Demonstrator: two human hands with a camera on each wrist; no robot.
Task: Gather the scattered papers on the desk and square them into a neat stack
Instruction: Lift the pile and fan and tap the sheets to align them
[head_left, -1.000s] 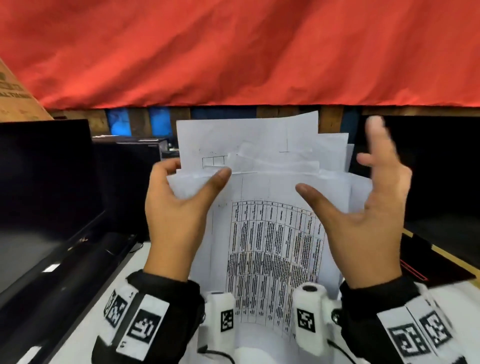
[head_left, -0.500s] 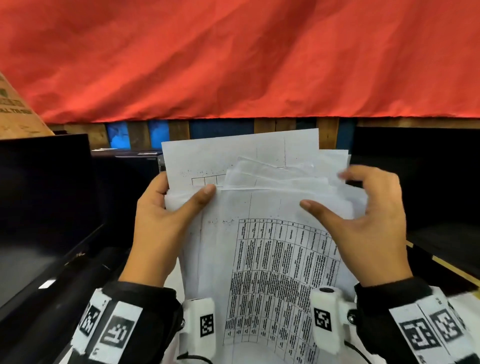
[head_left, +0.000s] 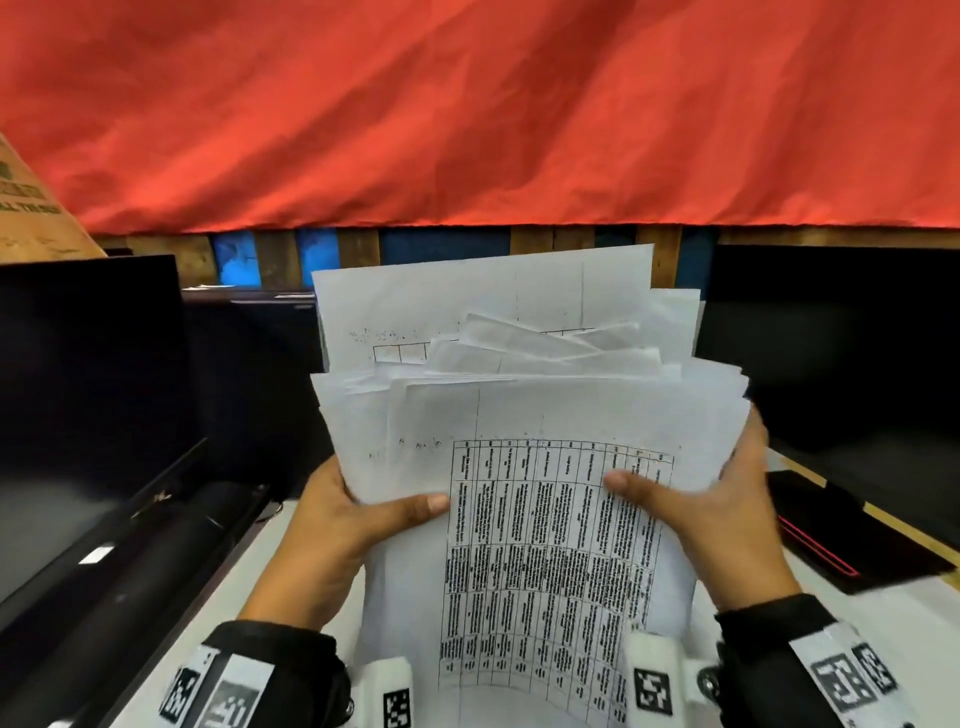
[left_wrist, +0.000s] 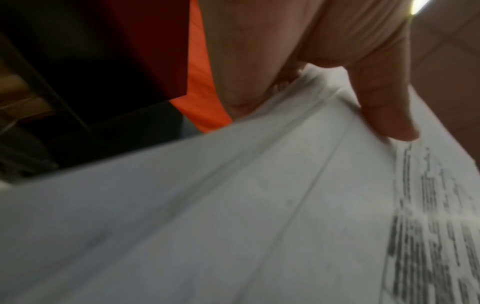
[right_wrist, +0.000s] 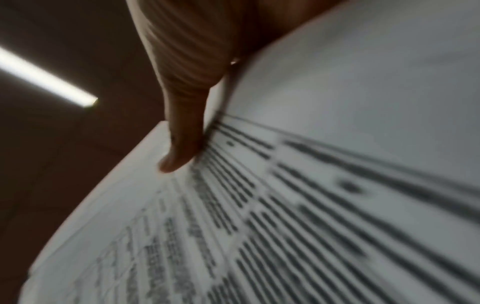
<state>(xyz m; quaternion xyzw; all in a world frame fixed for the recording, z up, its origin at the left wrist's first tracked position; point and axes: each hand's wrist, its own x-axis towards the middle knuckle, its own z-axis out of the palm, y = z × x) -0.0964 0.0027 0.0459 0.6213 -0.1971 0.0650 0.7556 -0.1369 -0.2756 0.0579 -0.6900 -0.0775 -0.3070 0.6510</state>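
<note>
A bundle of white papers (head_left: 519, 415) stands upright in front of me, its sheets uneven at the top, the front sheet printed with a dense table. My left hand (head_left: 353, 514) grips the bundle's left edge, thumb laid across the front sheet. My right hand (head_left: 691, 499) grips the right edge, thumb on the table print and fingers behind the sheets. In the left wrist view the papers (left_wrist: 233, 205) fill the frame under my thumb. The right wrist view shows the printed sheet (right_wrist: 311, 205) with my thumb pressed on it.
Dark monitors (head_left: 83, 389) stand at the left and another dark screen (head_left: 841, 353) at the right. A black flat object with a red line (head_left: 831, 525) lies on the white desk (head_left: 291, 566) at the right. A red cloth (head_left: 467, 104) hangs behind.
My right hand, open and raised a second ago, closed onto the right edge. Both hands slid lower down the bundle, and the sheets now stand taller above them.
</note>
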